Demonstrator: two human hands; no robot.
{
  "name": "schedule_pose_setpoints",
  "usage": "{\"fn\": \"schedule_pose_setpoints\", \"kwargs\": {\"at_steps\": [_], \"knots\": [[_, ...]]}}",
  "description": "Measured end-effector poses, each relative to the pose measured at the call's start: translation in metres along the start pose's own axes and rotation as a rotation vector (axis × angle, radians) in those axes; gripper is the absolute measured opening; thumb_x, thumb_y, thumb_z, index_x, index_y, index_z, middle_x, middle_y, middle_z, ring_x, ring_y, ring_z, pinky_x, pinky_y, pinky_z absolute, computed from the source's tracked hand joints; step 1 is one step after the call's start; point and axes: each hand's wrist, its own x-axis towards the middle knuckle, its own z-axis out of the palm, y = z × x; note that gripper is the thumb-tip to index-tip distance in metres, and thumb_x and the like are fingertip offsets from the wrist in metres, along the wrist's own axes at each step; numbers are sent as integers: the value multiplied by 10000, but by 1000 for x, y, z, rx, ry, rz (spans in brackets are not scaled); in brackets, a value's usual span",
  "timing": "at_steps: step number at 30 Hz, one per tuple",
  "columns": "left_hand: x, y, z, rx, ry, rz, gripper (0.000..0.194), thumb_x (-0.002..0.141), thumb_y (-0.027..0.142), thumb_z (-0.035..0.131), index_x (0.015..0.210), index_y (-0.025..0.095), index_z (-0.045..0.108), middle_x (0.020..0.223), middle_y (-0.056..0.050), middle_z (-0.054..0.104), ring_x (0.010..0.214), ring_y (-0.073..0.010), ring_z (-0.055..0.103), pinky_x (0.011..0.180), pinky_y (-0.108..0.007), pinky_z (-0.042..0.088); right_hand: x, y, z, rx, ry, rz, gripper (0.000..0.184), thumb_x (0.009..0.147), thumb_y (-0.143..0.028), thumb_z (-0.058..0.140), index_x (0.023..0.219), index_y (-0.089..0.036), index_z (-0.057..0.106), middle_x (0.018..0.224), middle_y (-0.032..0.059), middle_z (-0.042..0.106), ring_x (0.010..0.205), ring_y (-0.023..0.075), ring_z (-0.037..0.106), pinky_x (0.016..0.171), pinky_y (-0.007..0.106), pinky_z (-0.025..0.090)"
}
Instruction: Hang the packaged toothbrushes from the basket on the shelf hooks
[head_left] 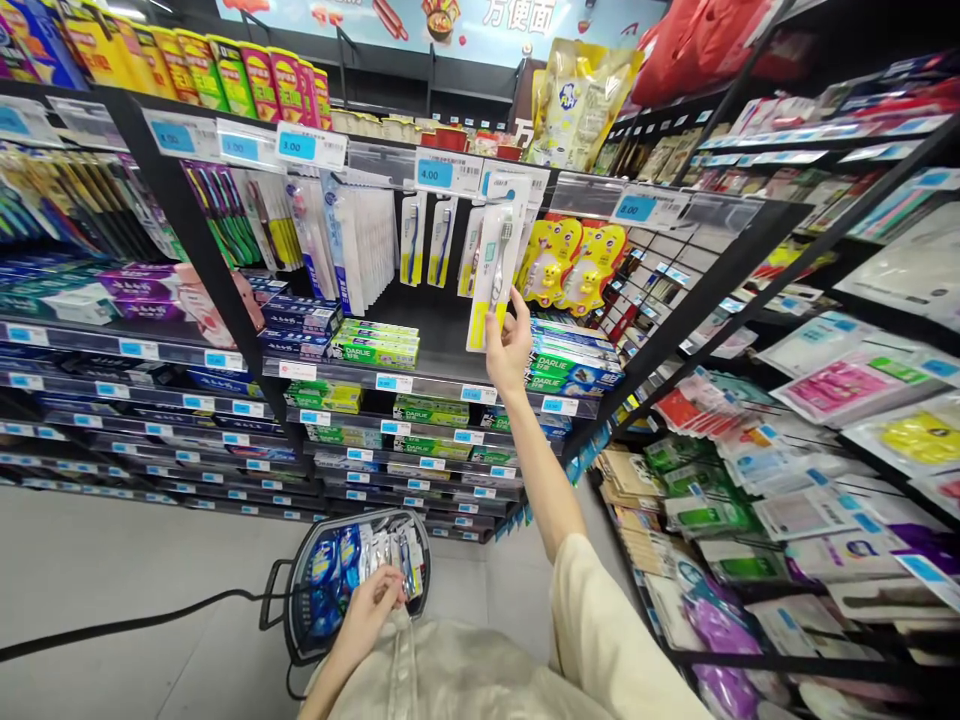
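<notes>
The right hand (512, 345) is holding a toothbrush pack (501, 235) in front of the display, its fingers clamping the lower part. The thumb is lying over the front of the pack near its yellow end, and the other fingers are curling at the right edge and behind. The white upper part is extending above the grip with the bristle end up, leaning slightly right and overlapping a price label behind it. Whether it is touching a hook cannot be told.

Just right of this hand, DARLIE toothpaste boxes (574, 370) are lying stacked on the shelf (442, 335), with yellow cartoon-shaped packs (551, 262) hanging above. Smaller toothbrush packs (412, 240) are hanging to the left.

Below, a dark shopping basket (428, 580) is standing on the floor (217, 540) beside the person, a long black rod (150, 618) reaching toward it from the left. It is holding blue packages (324, 560) on its left side and slim white packs (409, 558) toward its right.

The left hand (373, 608) is hovering over the basket's near side, fingers curling loosely inward; whether they are gripping anything cannot be told.
</notes>
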Motion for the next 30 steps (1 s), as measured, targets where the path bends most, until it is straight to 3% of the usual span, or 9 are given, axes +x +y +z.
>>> {"fn": "schedule_pose_setpoints", "kwargs": {"at_steps": [5, 11, 15, 21, 24, 30], "knots": [[-1, -5, -4, 3, 22, 21, 517, 864, 700, 603, 945, 193, 659, 750, -52, 724, 722, -232, 678, 711, -316, 515, -4, -4, 5, 38, -4, 17, 702, 979, -577, 513, 1582, -274, 319, 994, 68, 674, 875, 219, 680, 714, 340, 578], [0, -7, -6, 5, 22, 37, 473, 882, 659, 607, 945, 193, 656, 755, -51, 729, 714, -228, 679, 720, -320, 516, -22, 9, 0, -26, -9, 34, 615, 927, -552, 607, 1438, -220, 531, 936, 57, 678, 842, 210, 666, 749, 337, 567], [1, -4, -5, 1, 23, 35, 462, 866, 653, 625, 921, 196, 661, 729, -48, 722, 696, -231, 675, 705, -326, 520, -10, 17, -3, -2, 91, 35, 653, 941, -578, 560, 1477, -213, 487, 1077, 93, 675, 967, 227, 668, 836, 348, 567], [0, -1, -4, 3, 19, 23, 429, 862, 623, 633, 917, 198, 659, 722, -45, 718, 693, -226, 670, 688, -317, 516, -7, 21, -4, -15, 121, -18, 683, 958, -582, 523, 1534, -225, 436, 1170, 116, 658, 1061, 250, 670, 865, 364, 585], [-1, -5, -4, 17, 15, 14, 416, 875, 604, 621, 927, 193, 661, 729, -50, 724, 699, -225, 669, 691, -316, 512, -4, 23, -4, 14, 94, -4, 686, 968, -605, 490, 1554, -257, 405, 1203, 118, 638, 1060, 253, 682, 819, 359, 614], [-3, -9, -3, 31, -11, 9, 410, 895, 589, 605, 946, 187, 663, 745, -51, 723, 717, -227, 678, 698, -314, 515, 17, 28, 4, 145, -33, 123, 688, 961, -655, 481, 1538, -285, 416, 1083, 99, 661, 849, 228, 739, 623, 299, 623]]}}
